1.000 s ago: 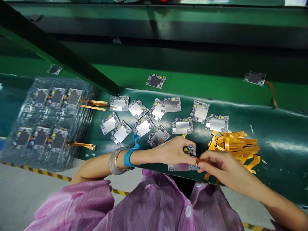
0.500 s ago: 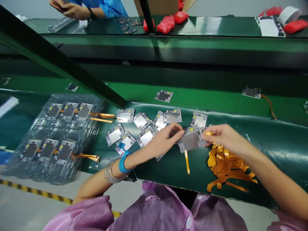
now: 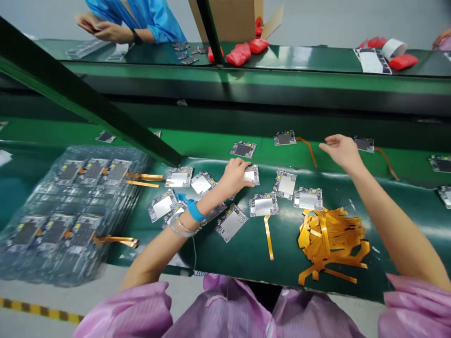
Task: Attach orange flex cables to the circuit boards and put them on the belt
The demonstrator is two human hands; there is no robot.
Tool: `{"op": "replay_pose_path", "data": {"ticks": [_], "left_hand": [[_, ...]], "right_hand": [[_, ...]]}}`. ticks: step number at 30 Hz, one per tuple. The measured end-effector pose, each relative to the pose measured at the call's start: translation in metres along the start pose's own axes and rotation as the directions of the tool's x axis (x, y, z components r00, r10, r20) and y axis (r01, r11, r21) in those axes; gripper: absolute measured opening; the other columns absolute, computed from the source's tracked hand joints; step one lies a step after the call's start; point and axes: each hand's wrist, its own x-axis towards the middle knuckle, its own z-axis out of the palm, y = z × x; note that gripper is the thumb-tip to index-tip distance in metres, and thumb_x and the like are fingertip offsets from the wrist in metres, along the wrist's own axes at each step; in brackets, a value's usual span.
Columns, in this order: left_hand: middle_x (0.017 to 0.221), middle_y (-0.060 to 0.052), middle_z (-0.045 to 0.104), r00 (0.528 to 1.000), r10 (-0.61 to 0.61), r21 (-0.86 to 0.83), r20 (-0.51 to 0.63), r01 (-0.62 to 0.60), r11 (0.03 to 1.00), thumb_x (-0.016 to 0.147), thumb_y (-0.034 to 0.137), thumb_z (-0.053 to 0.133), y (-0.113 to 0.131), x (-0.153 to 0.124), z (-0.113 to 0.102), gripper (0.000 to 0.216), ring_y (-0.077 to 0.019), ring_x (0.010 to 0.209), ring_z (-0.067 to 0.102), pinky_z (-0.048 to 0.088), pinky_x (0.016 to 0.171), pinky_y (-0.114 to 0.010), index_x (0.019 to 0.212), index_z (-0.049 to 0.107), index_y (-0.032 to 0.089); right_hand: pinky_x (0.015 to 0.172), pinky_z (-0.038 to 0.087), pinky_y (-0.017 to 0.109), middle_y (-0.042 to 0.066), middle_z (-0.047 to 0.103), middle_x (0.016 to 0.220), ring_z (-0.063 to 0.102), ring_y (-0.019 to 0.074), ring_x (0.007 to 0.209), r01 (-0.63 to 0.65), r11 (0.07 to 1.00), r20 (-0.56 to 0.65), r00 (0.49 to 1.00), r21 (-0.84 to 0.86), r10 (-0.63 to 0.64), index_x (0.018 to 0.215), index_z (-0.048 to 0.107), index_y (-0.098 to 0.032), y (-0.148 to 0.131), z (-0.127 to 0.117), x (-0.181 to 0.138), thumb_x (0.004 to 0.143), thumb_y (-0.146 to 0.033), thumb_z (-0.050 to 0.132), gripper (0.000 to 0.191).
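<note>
My left hand (image 3: 233, 178) reaches over loose circuit boards, its thumb and fingertips closed on the edges of one circuit board (image 3: 252, 174) lying on the green bench. My right hand (image 3: 341, 151) is in the air over the conveyor, fingers apart and holding nothing. To its left on the belt lies a circuit board (image 3: 284, 138) with an orange ribbon cable (image 3: 309, 149) trailing from it. Near me, another orange ribbon cable (image 3: 269, 238) extends from under a silver-plated board (image 3: 264, 205). A heap of ribbon cables (image 3: 331, 239) sits at the right.
Stacked clear plastic trays (image 3: 63, 197) at the left hold boards with cables. A green post (image 3: 105, 110) slants across the left side. Opposite, a person in blue (image 3: 155, 21) works at a bench with red packets (image 3: 238, 54) and a cardboard box (image 3: 229, 21).
My hands have separated from the board they held between them. My right hand moved out over the belt, where a cabled board now lies; my left moved back onto another board.
</note>
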Motion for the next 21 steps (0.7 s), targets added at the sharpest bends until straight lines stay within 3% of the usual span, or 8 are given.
{"op": "replay_pose_path", "data": {"ticks": [2, 4, 5, 8, 12, 16, 18, 21], "left_hand": [[0.111, -0.012, 0.060, 1.000, -0.003, -0.021, -0.007, 0.003, 1.000, 0.069, 0.026, 0.087, 0.002, -0.002, -0.007, 0.050, -0.0348, 0.111, 0.053, 0.045, 0.093, -0.044, 0.110, 0.062, 0.013], [0.105, -0.009, 0.063, 1.000, -0.007, -0.053, -0.006, 0.006, 0.999, 0.080, 0.026, 0.078, 0.008, -0.008, -0.015, 0.030, -0.0284, 0.102, 0.057, 0.046, 0.086, -0.038, 0.103, 0.061, 0.016], [0.102, -0.007, 0.064, 1.000, -0.013, -0.075, -0.006, 0.013, 0.997, 0.086, 0.027, 0.073, 0.012, -0.012, -0.020, 0.023, -0.0253, 0.096, 0.060, 0.046, 0.083, -0.035, 0.102, 0.060, 0.017], [0.098, -0.003, 0.069, 0.999, -0.046, -0.198, -0.025, 0.040, 0.979, 0.093, 0.032, 0.065, 0.031, -0.027, -0.031, 0.017, -0.0202, 0.087, 0.063, 0.045, 0.076, -0.030, 0.102, 0.057, 0.021], [0.089, 0.001, 0.068, 0.999, -0.020, -0.359, 0.051, 0.037, 0.933, 0.089, 0.034, 0.070, 0.062, -0.047, -0.038, 0.018, -0.0168, 0.081, 0.061, 0.042, 0.071, -0.026, 0.093, 0.058, 0.022], [0.085, 0.003, 0.062, 0.980, 0.040, -0.505, 0.194, 0.065, 0.861, 0.088, 0.032, 0.069, 0.085, -0.064, -0.034, 0.018, -0.0143, 0.079, 0.058, 0.042, 0.071, -0.024, 0.090, 0.055, 0.021], [0.079, 0.004, 0.058, 0.958, 0.031, -0.568, 0.286, 0.143, 0.810, 0.091, 0.036, 0.065, 0.090, -0.073, -0.030, 0.020, -0.0126, 0.070, 0.054, 0.041, 0.065, -0.023, 0.092, 0.052, 0.022], [0.070, 0.006, 0.048, 0.923, 0.019, -0.601, 0.385, 0.235, 0.764, 0.092, 0.041, 0.062, 0.097, -0.087, -0.026, 0.024, -0.0111, 0.060, 0.045, 0.036, 0.056, -0.023, 0.101, 0.049, 0.022]], "right_hand": [[0.095, 0.044, 0.041, 0.010, 0.073, 0.100, 0.062, 0.0232, 0.095, 0.073, 0.997, 0.069, 0.995, -0.035, -0.070, 0.089, 0.070, -0.018, 0.014, -0.004, -0.048, 0.085, -0.026, 0.068, 0.009], [0.082, 0.051, 0.037, 0.005, 0.074, 0.090, 0.066, 0.0211, 0.082, 0.142, 0.990, 0.259, 0.957, -0.028, -0.130, 0.091, 0.075, -0.020, 0.027, -0.004, -0.100, 0.086, -0.028, 0.069, 0.011], [0.082, 0.052, 0.037, 0.005, 0.074, 0.098, 0.067, 0.0209, 0.085, 0.252, 0.968, 0.422, 0.879, -0.013, -0.223, 0.099, 0.075, -0.022, 0.034, -0.002, -0.123, 0.092, -0.029, 0.063, 0.016], [0.088, 0.054, 0.038, 0.007, 0.070, 0.109, 0.067, 0.0211, 0.097, 0.453, 0.891, 0.584, 0.717, 0.026, -0.381, 0.112, 0.074, -0.025, 0.051, 0.007, -0.171, 0.100, -0.026, 0.052, 0.025], [0.089, 0.054, 0.040, 0.009, 0.066, 0.112, 0.063, 0.0240, 0.104, 0.639, 0.769, 0.601, 0.611, 0.011, -0.516, 0.122, 0.071, -0.027, 0.058, 0.023, -0.184, 0.099, -0.021, 0.053, 0.029], [0.094, 0.049, 0.044, 0.008, 0.067, 0.110, 0.059, 0.0262, 0.108, 0.722, 0.689, 0.626, 0.506, 0.070, -0.593, 0.094, 0.075, -0.025, 0.046, 0.033, -0.174, 0.098, -0.018, 0.055, 0.022], [0.094, 0.047, 0.042, 0.007, 0.068, 0.107, 0.060, 0.0239, 0.104, 0.639, 0.749, 0.592, 0.540, 0.174, -0.599, 0.090, 0.070, -0.024, 0.038, 0.034, -0.175, 0.099, -0.022, 0.056, 0.017], [0.085, 0.049, 0.035, 0.003, 0.066, 0.091, 0.062, 0.0181, 0.086, 0.316, 0.881, 0.410, 0.794, 0.353, -0.449, 0.103, 0.059, -0.025, 0.024, 0.032, -0.188, 0.103, -0.028, 0.048, 0.011]]}}
